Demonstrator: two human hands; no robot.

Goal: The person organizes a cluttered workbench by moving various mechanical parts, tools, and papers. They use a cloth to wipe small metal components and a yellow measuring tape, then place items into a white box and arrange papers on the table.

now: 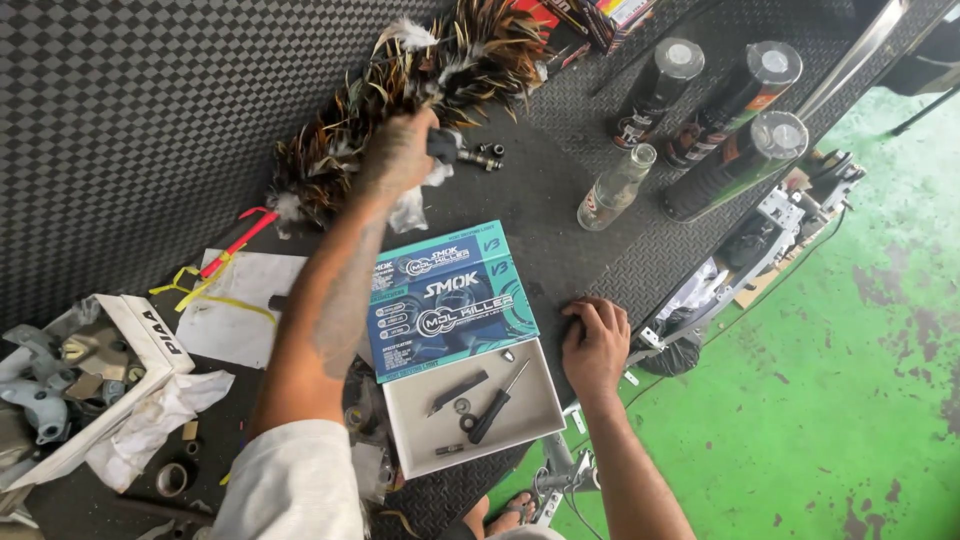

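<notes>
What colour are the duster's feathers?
Brown, black and white on the feather duster, clearest in the head view.

Bare mat passable between box and bottle.

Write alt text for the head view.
The left hand grips a feather duster over a dark workbench; the right hand rests flat beside an open teal box holding small tools.

3 spray cans, 1 glass bottle, 1 feather duster.
</notes>
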